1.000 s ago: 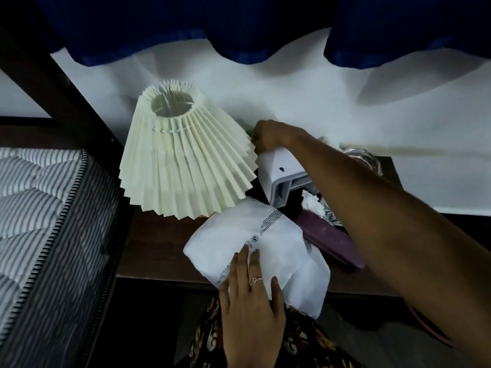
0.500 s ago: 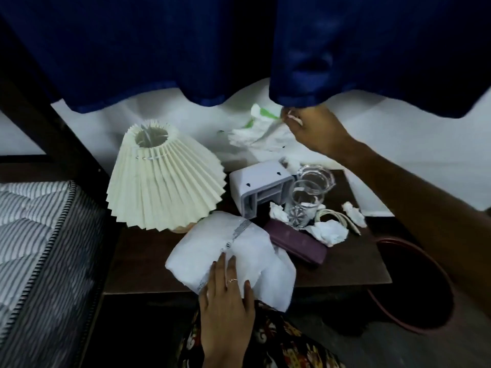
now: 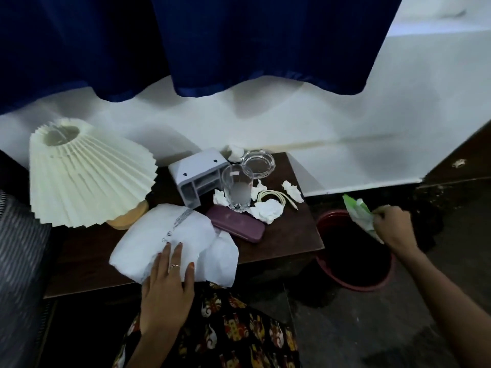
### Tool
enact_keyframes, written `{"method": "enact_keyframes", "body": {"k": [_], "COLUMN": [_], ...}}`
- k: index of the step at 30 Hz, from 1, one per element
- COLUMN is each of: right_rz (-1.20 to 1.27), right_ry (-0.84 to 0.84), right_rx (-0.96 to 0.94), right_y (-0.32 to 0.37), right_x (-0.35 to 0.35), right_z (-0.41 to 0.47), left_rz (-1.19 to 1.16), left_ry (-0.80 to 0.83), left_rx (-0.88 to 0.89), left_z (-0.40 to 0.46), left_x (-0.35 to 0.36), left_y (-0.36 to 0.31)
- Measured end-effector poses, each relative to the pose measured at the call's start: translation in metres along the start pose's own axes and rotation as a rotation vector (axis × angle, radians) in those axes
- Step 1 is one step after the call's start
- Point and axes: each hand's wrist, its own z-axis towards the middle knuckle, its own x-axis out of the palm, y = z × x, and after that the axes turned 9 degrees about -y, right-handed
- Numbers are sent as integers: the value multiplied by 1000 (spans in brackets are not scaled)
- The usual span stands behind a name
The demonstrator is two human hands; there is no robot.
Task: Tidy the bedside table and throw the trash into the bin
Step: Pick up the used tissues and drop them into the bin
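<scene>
My right hand (image 3: 392, 227) grips a crumpled white and green wrapper (image 3: 358, 214) above the red bin (image 3: 353, 286), which stands on the floor right of the dark wooden bedside table (image 3: 297, 235). My left hand (image 3: 167, 285) lies flat, fingers spread, on a large white plastic bag (image 3: 170, 235) at the table's front edge. Crumpled white tissues (image 3: 267, 212) and more tissue scraps (image 3: 292, 191) lie around a clear drinking glass (image 3: 237, 189). A coiled pale cable (image 3: 276, 197) rests among them.
A pleated cream lamp (image 3: 85, 171) stands at the table's left. A white plastic holder (image 3: 198, 173), a glass ashtray (image 3: 258, 163) and a maroon case (image 3: 236, 227) share the tabletop. A striped mattress (image 3: 18, 248) is at far left, blue curtains (image 3: 212, 41) hang above.
My right hand lifted the wrapper from behind the table's back edge, swung it right and down, and now holds it over the bin. The left hand stayed on the bag.
</scene>
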Motion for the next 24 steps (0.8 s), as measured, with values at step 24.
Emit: {"method": "enact_keyframes", "body": {"k": [24], "right_rz": [-48], "right_ry": [351], "right_rx": [-928], "right_y": [134], "right_x": [56], "right_z": [-31], "left_rz": [-31], "left_ry": [42], "left_rx": [-22], "left_z": [6], "left_x": [7], "left_y": [-11]}}
